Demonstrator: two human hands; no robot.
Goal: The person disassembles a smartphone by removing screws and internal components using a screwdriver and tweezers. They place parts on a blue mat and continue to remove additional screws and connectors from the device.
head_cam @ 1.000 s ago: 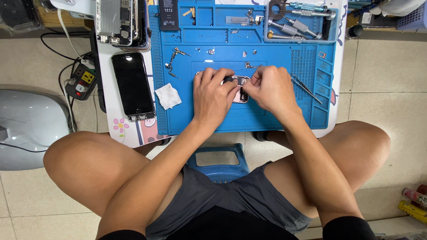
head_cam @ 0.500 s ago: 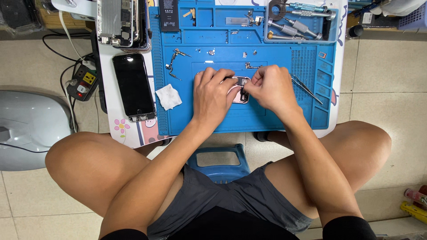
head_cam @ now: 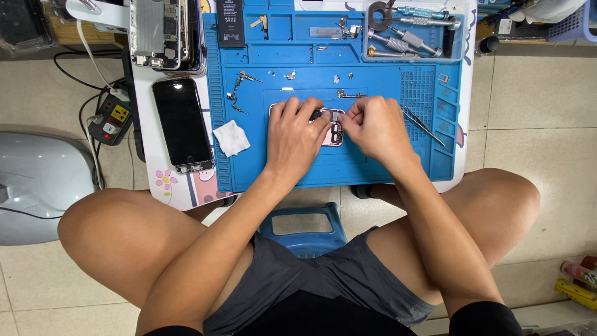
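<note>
No visible shift; both hands (head_cam: 298, 134) (head_cam: 373, 127) still pinch opened phone (head_cam: 336, 132) on blue mat (head_cam: 385, 162), tiled floor (head_cam: 535, 118).

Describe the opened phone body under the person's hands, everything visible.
The opened phone body lies flat on the blue repair mat, largely covered by both hands. A pinkish metal frame edge and dark inner parts show between them. The left hand rests across it; the right hand works its near end with pinched fingers.

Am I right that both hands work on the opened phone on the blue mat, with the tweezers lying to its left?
Not quite. The head view shows the tweezers lying right of the opened phone, beside the right hand. The left hand is on the phone too, on the blue mat.
</note>
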